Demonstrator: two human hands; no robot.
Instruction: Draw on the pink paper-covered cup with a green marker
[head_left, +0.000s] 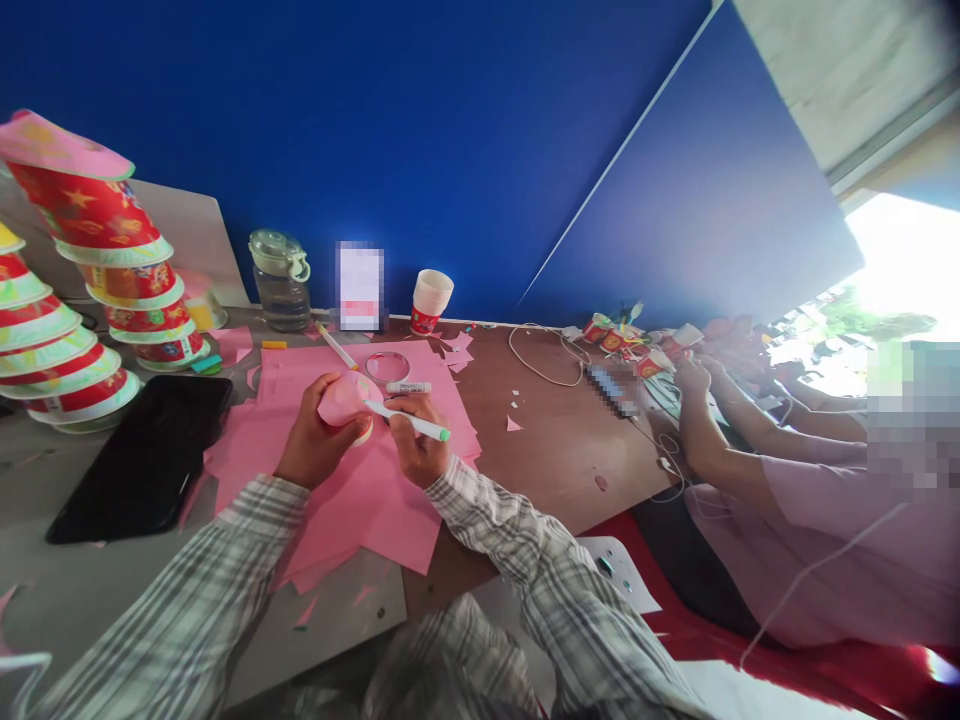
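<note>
My left hand [319, 430] is wrapped round a pink paper-covered cup [349, 398], its fingers closed on the side and bottom. In my right hand [420, 440] is a white marker pen [416, 422] with a green end, pinched between thumb and fingers. Its tip points at the pink paper, and I cannot tell whether it touches. Beneath both hands lie several pink paper sheets [405, 520]. Just beyond them are a roll of tape [388, 368], a small white tube [409, 388] and a white pen with a yellow end [337, 347].
Stacks of decorated paper cups [142, 290] stand at the left, beside a black phone [142, 455]. A water jug [279, 285], an upright phone [360, 288] and stacked cups [431, 300] line the blue partition. Cables [544, 370] and a co-worker's arms [720, 420] are at the right.
</note>
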